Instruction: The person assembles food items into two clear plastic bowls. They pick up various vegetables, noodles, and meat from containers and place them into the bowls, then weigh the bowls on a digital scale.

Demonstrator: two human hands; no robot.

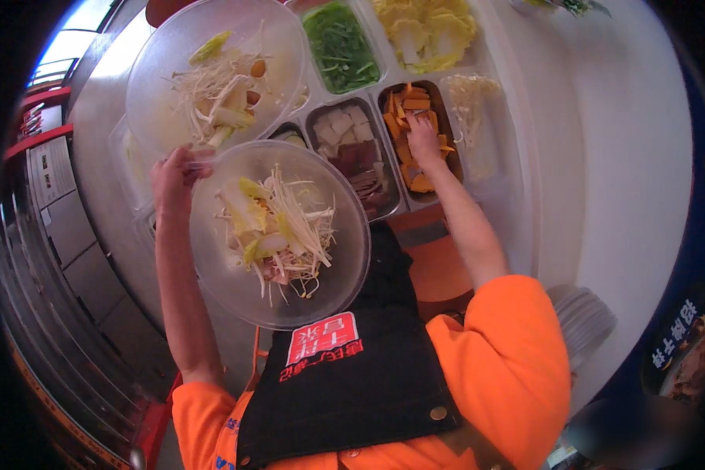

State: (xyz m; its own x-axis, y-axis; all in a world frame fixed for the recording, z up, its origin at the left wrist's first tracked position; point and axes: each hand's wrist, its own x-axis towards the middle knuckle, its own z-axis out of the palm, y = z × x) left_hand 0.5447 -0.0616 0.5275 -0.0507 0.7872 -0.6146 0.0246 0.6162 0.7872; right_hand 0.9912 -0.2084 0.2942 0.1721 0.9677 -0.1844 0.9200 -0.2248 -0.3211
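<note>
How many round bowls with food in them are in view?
2: the far bowl, at upper left, and the near bowl, in front of the apron. Any stacked underneath would be hidden.

The light is soft and mostly bright in the middle. At the top left, a window (64, 48) is so bright that it turns white and pale blue. The big white surface (630, 149) on the right looks pale with a bit of purple. Soft shine sits on the clear bowls (211, 270), so their plastic looks misty. The orange sleeve (517, 337) glows strongly, but the apron (352, 419) is very dark. The left side is dimmer, and the metal slats (70, 313) there bend like a bow. All the corners go black, and the edges look round and stretched. One dark patch (634, 431) at the lower right is very blurry.
</note>
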